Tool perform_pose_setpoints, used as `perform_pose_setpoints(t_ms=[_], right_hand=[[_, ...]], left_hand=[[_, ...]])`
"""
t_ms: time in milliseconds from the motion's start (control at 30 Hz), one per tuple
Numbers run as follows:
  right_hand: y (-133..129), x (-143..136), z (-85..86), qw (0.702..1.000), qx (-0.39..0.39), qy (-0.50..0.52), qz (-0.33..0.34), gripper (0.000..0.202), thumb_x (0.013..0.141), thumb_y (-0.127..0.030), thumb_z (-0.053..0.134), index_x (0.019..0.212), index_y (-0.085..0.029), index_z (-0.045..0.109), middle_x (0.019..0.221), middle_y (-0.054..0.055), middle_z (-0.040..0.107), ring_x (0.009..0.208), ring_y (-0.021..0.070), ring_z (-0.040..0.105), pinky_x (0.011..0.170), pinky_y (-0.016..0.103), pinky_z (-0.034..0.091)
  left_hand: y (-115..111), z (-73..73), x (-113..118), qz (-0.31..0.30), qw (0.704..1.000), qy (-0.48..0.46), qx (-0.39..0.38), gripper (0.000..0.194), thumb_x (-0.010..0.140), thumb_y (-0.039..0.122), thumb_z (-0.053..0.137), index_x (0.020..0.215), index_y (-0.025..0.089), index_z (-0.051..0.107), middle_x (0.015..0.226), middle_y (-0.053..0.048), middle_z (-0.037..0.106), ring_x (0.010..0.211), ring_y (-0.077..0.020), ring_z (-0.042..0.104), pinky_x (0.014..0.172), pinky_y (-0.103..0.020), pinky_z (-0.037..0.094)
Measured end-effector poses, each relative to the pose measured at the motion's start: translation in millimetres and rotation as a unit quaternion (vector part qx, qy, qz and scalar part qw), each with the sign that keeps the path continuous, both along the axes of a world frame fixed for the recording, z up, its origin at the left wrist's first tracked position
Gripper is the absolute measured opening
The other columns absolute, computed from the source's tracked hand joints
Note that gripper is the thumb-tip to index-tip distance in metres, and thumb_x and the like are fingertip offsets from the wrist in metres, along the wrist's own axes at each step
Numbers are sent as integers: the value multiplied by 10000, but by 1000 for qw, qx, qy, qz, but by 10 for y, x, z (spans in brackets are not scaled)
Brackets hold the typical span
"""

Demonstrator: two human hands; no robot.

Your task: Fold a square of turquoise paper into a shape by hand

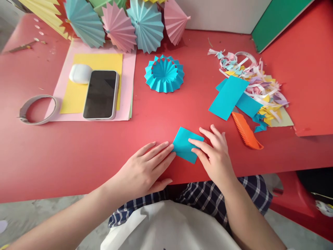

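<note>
Touching one blue sheet (183,139) | left hand (144,170), right hand (218,156): apart, loosely spread | one pleated blue ring (164,73) | two overlapping blue strips (229,98) | one phone (101,94)

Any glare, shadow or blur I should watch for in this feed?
Head view: the blue paper, left hand and right hand look sharp; the phone shows dim reflections on its screen; the table looks paler at far left; the floor at lower left looks smeared.
</note>
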State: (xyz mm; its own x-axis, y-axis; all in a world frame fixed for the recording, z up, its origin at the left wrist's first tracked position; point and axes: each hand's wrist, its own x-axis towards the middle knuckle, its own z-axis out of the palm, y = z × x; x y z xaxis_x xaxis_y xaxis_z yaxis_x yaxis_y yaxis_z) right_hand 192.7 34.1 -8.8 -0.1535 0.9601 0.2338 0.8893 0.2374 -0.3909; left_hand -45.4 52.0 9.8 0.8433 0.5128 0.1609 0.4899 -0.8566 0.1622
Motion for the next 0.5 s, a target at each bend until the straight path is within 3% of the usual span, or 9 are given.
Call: perform_pose_setpoints(t_ms=[100, 267, 500], right_hand=[[17, 4, 29, 1000, -10, 6, 6, 192, 862, -318, 515, 1011, -289, 632, 1276, 39, 525, 1318, 307, 306, 1021, 640, 236], [105, -56, 107, 1000, -25, 9, 9, 197, 810, -413, 568, 802, -216, 573, 1153, 69, 578, 1269, 304, 372, 1028, 615, 244], [183, -142, 57, 1000, -18, 2, 22, 197, 810, -361, 582, 702, -205, 527, 1138, 63, 555, 1243, 282, 400, 1039, 585, 242]], left_hand=[[-3, -12, 15, -1, 1000, 5, -14, 551, 863, 415, 465, 1314, 99, 433, 1363, -130, 447, 1262, -279, 414, 1021, -462, 378], [7, -16, 10, 1, 1000, 5, -29, 560, 866, 415, 463, 1328, 103, 415, 1371, -132, 440, 1270, -278, 401, 1028, -469, 365], [4, -20, 12, 1, 999, 4, -35, 560, 870, 428, 445, 1328, 107, 417, 1373, -128, 439, 1271, -273, 398, 1031, -469, 349]])
